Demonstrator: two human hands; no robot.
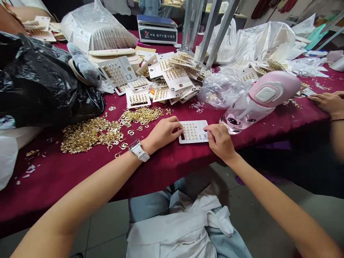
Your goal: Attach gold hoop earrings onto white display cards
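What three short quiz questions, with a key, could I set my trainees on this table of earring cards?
1. True or false: the left hand and the right hand both touch the same earring card.
2. Multiple choice: what lies loose on the red tablecloth left of that card? A) gold-coloured earring hoops B) glass marbles C) coins
3. Which wrist wears the white watch?

Key: 1 true; 2 A; 3 left.

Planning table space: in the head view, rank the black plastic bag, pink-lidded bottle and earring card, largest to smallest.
1. Black plastic bag
2. Pink-lidded bottle
3. Earring card
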